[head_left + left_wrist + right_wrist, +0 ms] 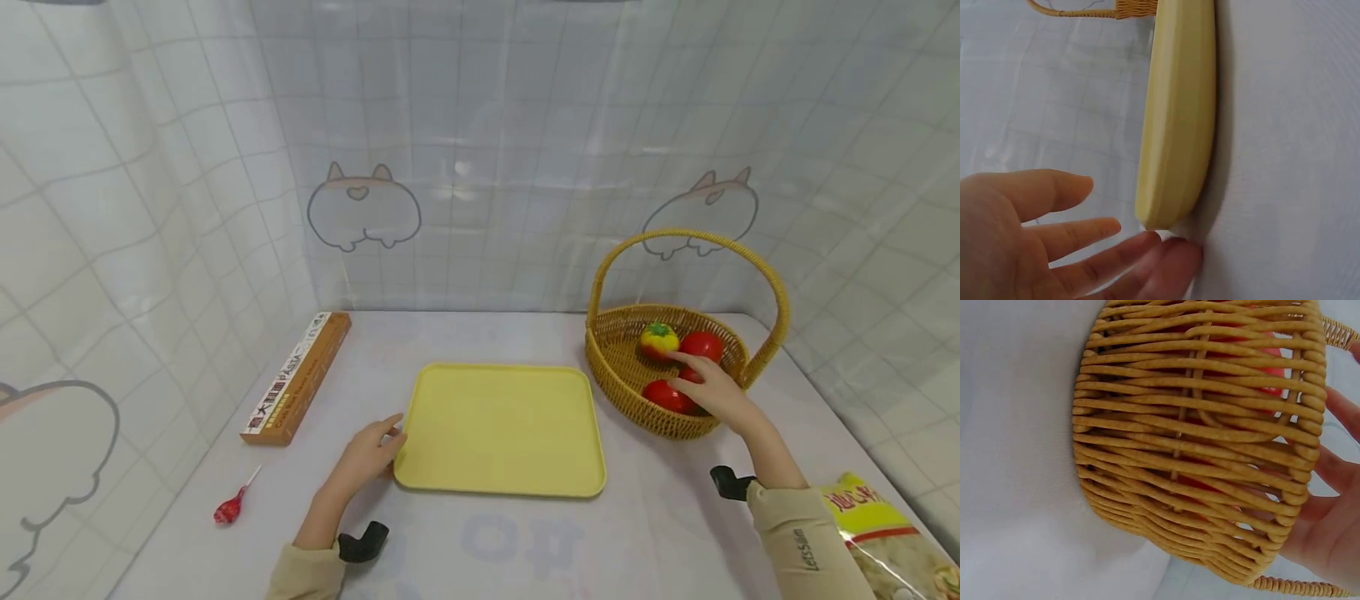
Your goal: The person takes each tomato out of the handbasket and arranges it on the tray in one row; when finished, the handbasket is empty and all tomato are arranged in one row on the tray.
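My left hand (369, 452) is at the left edge of a flat yellow tray (498, 429), its fingers loosely spread. The left wrist view shows the fingertips right by the corner of the tray's side (1179, 112). Over the wicker basket (637, 396) at the right, my right hand (712, 390) reaches in across the near rim. Its fingers are extended above round red pieces (667, 397), next to a yellow-and-red piece with a green star-shaped top (658, 340). In the right wrist view the basket's woven side (1197, 431) partly hides the fingers and the red contents.
A long pasta box (300, 379) lies at the back left, with a red-wrapped lollipop (229, 508) nearer to me. At the right front corner is a yellow-topped food bag (885, 533). The basket's tall handle (686, 235) arches above it. Patterned sheeting stands around the table.
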`<state>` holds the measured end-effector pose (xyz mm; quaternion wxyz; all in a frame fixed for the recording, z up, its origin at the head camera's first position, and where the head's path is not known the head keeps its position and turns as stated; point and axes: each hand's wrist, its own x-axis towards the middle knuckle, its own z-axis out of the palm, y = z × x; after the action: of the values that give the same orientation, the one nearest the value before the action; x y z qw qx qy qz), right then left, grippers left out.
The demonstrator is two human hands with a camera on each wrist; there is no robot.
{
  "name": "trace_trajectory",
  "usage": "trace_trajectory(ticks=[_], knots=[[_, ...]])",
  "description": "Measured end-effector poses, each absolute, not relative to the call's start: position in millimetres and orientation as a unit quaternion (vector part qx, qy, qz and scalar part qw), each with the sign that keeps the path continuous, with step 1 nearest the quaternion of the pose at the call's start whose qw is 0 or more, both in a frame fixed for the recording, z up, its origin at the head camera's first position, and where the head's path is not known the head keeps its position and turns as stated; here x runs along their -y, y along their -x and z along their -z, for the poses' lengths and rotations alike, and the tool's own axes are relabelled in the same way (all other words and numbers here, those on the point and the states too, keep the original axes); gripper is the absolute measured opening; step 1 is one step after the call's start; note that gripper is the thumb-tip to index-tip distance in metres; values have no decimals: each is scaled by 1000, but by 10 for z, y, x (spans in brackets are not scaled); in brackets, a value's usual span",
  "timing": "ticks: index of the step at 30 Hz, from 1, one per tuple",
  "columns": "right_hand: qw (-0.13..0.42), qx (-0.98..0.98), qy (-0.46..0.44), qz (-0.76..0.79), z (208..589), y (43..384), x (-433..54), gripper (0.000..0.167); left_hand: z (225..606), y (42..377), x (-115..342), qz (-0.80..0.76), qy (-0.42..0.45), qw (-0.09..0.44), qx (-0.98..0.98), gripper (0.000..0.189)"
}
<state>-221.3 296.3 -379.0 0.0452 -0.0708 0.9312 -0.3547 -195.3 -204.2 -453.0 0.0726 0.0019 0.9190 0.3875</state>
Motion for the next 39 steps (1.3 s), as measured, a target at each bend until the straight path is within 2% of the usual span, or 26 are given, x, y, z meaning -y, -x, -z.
trace_trajectory(ticks=[5, 16, 25, 33, 39], knots=[[51, -928, 88, 358, 3836, 2228, -2982, 55, 4583, 1948, 2064, -429, 9, 81, -899, 47], [67, -921, 107, 369, 3947, 2332, -2978, 66, 4720, 1971, 2160, -536, 34, 90, -839, 53], [52, -934, 119, 332, 4052, 2447, -2902, 60, 4788, 1979, 2226, -562, 22, 106, -820, 55], [74, -945, 101, 303, 4087, 2528, -2817, 55, 4772, 1983, 2193, -564, 23, 104, -819, 55], [71, -930, 74, 353, 4051, 2538, -2796, 49, 4765, 1996, 2185, -563, 21, 104, -820, 53]])
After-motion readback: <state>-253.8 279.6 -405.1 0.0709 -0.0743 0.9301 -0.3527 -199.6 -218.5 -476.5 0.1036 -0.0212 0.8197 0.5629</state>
